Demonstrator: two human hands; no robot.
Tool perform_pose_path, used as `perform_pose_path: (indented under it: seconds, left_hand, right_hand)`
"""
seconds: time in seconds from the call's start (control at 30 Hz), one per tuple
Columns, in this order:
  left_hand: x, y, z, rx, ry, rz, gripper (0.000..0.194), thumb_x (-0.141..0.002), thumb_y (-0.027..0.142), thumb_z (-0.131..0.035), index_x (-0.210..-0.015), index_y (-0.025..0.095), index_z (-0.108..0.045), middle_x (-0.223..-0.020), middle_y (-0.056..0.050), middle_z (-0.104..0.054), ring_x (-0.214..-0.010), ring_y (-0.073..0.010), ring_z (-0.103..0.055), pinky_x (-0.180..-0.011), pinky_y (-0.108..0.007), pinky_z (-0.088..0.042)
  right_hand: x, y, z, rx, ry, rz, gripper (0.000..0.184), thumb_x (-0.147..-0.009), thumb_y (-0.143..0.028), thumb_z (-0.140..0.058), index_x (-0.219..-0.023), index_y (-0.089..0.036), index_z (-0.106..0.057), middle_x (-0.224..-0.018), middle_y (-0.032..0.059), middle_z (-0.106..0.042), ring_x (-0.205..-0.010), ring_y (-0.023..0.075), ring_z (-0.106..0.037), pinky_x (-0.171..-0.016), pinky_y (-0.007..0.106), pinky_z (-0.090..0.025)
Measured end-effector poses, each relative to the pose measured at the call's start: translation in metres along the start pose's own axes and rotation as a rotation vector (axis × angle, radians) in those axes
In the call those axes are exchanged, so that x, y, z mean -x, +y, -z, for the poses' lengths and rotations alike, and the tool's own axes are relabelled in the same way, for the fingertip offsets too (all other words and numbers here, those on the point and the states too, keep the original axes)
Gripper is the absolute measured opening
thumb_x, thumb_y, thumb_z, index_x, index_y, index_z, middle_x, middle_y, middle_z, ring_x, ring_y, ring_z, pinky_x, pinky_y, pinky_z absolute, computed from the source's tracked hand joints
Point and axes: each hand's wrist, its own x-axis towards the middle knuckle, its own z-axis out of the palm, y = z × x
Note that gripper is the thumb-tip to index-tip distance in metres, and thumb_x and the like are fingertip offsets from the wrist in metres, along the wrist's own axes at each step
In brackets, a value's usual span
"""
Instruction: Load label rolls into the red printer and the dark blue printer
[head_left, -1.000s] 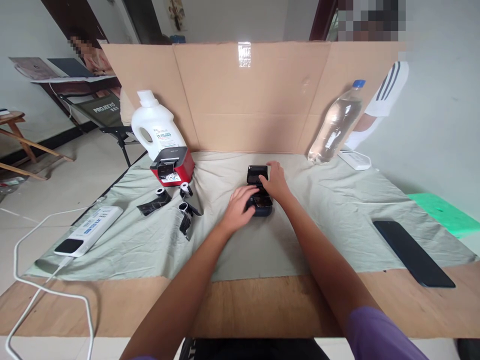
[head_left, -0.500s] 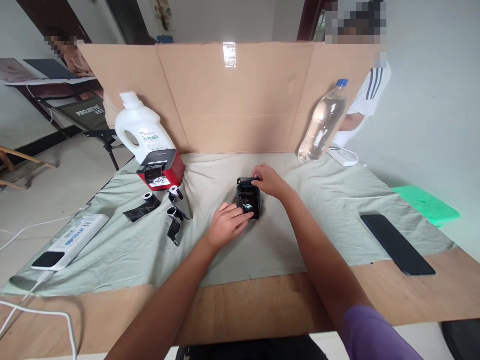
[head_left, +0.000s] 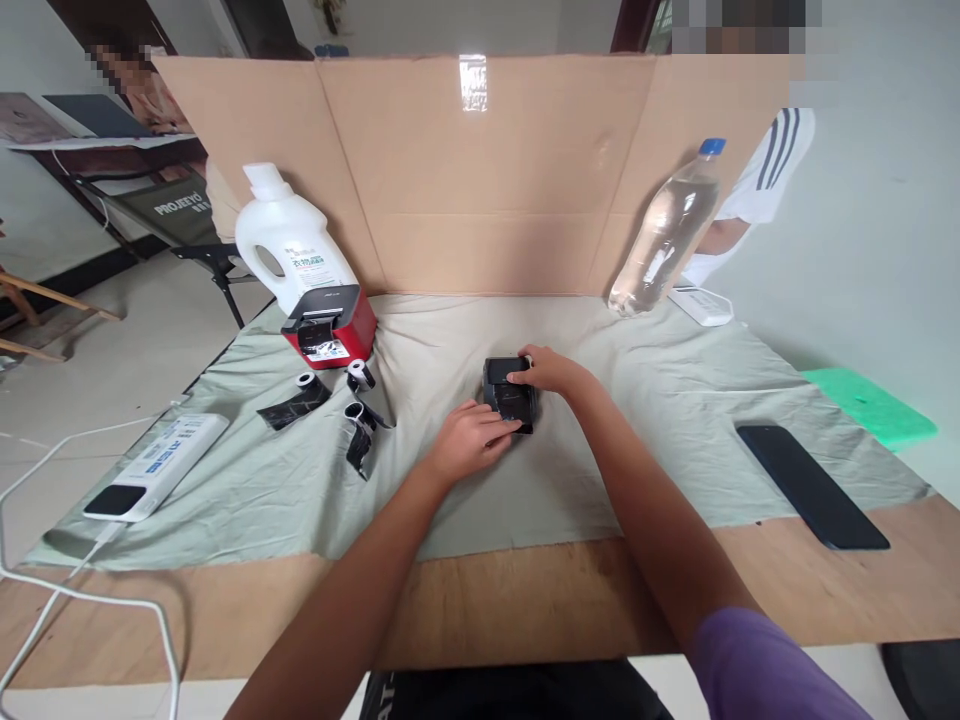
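A small black printer, seemingly for receipts or labels, stands mid-table with its lid lowered. My right hand grips the lid's far right side, thumb on top and fingers behind. A glossy black strip of paper lies over the printer's front. My left hand reaches in from the left and pinches the strip's near edge with the fingertips. To the left lie several small rolls of black paper with white cores. Behind them stands a red and black printer with a black strip at its front.
A white detergent jug and a tilted water bottle stand before a cardboard screen. On the right lies a black phone. A white power bank with a cable is at left. Another person's sleeve shows behind the screen.
The black printer's raised lid has come down over its paper compartment, with my right hand on it. My left hand stays at the near edge of the strip. The view has shifted slightly.
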Motion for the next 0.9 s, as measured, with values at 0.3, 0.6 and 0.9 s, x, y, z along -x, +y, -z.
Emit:
perform_pose_path:
  seconds: [0.3, 0.6, 0.9]
  left_hand:
    - [-0.003, 0.002, -0.001, 0.024, 0.107, 0.317, 0.059, -0.088, 0.042, -0.068, -0.144, 0.031, -0.054, -0.124, -0.010, -0.063, -0.109, -0.0267, -0.065, -0.087, -0.037, -0.052]
    - [-0.004, -0.015, -0.012, 0.097, 0.053, 0.510, 0.102, -0.066, 0.054, -0.086, -0.153, 0.022, -0.042, -0.119, -0.017, -0.067, -0.116, -0.0410, -0.060, -0.099, -0.054, -0.047]
    - [-0.091, -0.004, -0.034, 0.280, 0.132, 0.447, 0.103, -0.068, 0.056, -0.084, -0.154, 0.019, -0.040, -0.118, -0.016, -0.065, -0.104, -0.0363, -0.067, -0.091, -0.047, -0.052]
  right_hand:
    - [0.000, 0.005, -0.004, -0.263, -0.081, -0.176, 0.085, -0.071, -0.042, -0.085, -0.144, -0.021, -0.047, -0.104, 0.0133, -0.071, -0.078, 0.0249, -0.068, -0.065, 0.037, -0.056]
    - [0.009, -0.006, -0.012, -0.331, -0.039, -0.175, 0.060, -0.076, -0.062, -0.072, -0.114, -0.018, -0.061, -0.115, 0.0186, -0.070, -0.086, 0.0284, -0.069, -0.060, 0.035, -0.056]
    - [0.011, 0.021, 0.048, -0.538, 0.159, -0.096, 0.056, -0.088, -0.072, -0.049, -0.098, -0.020, -0.067, -0.108, 0.0138, -0.075, -0.092, 0.0276, -0.069, -0.072, 0.036, -0.054]
